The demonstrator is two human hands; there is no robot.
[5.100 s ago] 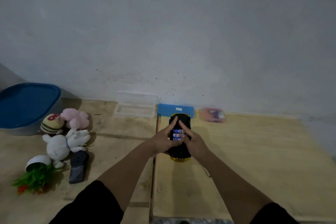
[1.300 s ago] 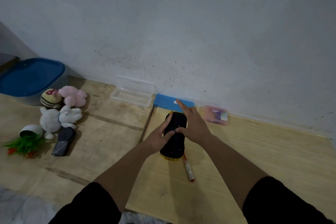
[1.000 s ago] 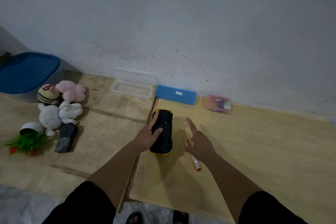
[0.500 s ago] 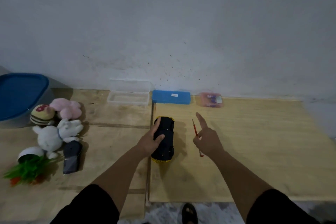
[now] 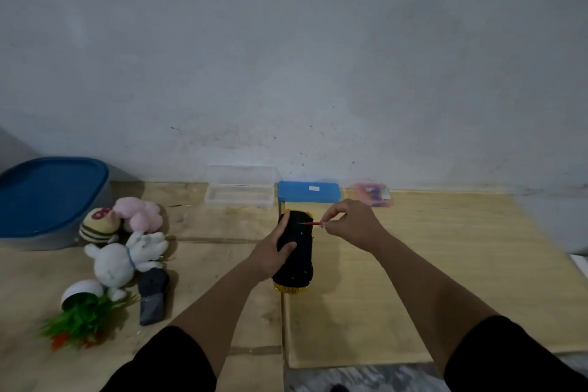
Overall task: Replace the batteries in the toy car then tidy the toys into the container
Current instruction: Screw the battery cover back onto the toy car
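now left hand (image 5: 273, 256) grips toy car (image 5: 297, 259); right hand (image 5: 353, 224) fingers pinch screwdriver (image 5: 313, 224).

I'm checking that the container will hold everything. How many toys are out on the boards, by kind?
Soft plush toys: 3 (pink, striped, white rabbit)
Black-and-yellow toy car: 1
Grey remote-like handset: 1
Tipped white pot of fake green plant: 1
Total: 6

L hand (image 5: 273, 251) grips toy car (image 5: 297, 251), flipped black underside up on wood boards (image 5: 413, 280). R hand (image 5: 353, 226) pinches small red screwdriver (image 5: 313, 224), tip at car's far end. Beyond hands: blue case (image 5: 308, 191), clear box (image 5: 240, 192). Left of L hand: plush toys (image 5: 127, 251), blue-lidded container (image 5: 47, 197).
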